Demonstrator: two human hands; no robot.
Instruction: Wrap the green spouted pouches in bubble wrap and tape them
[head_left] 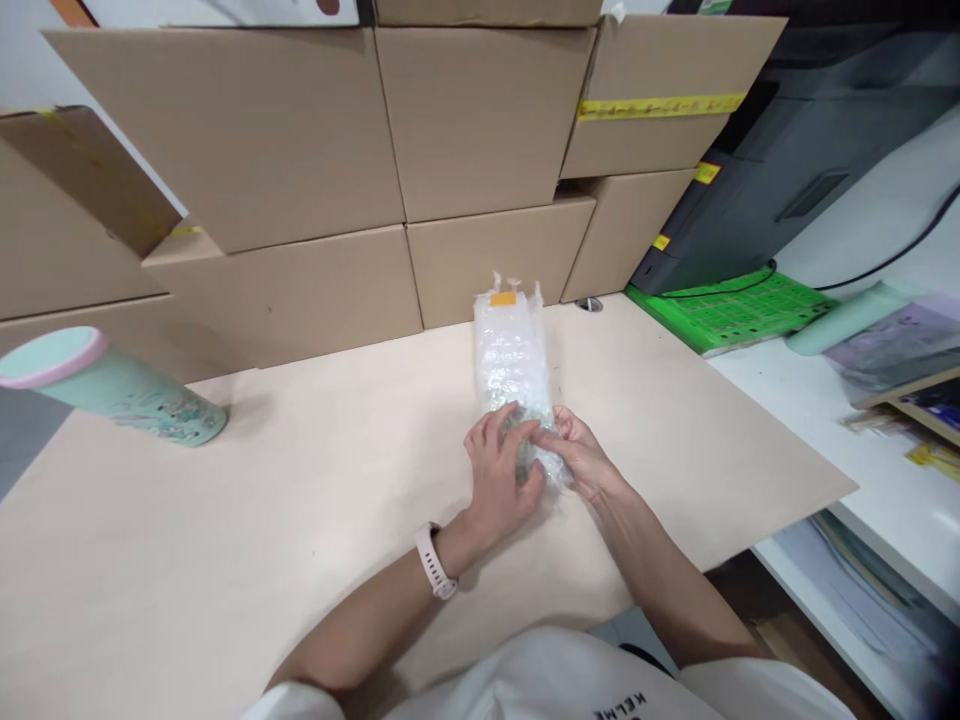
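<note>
A long, narrow bubble-wrapped package [512, 345] lies on the table, with an orange sticker [503, 298] at its far end. Clear plastic bunches up at the near end, where both hands are. My left hand [501, 470] has its curled fingers and thumb on the wrap from the left. From the right, my right hand [583, 457] pinches the loose wrap between thumb and fingers. Something greenish shows faintly through the plastic, too blurred to name. A pale pink watch strap [433, 562] circles my left wrist.
Stacked cardboard boxes [322, 295] line the back of the light wooden table [337, 520]. At the left, a mint cup with a pink rim [154, 395] stands tall. To the right are a green plastic basket [739, 310], a dark grey machine [795, 170] and a white shelf [847, 440].
</note>
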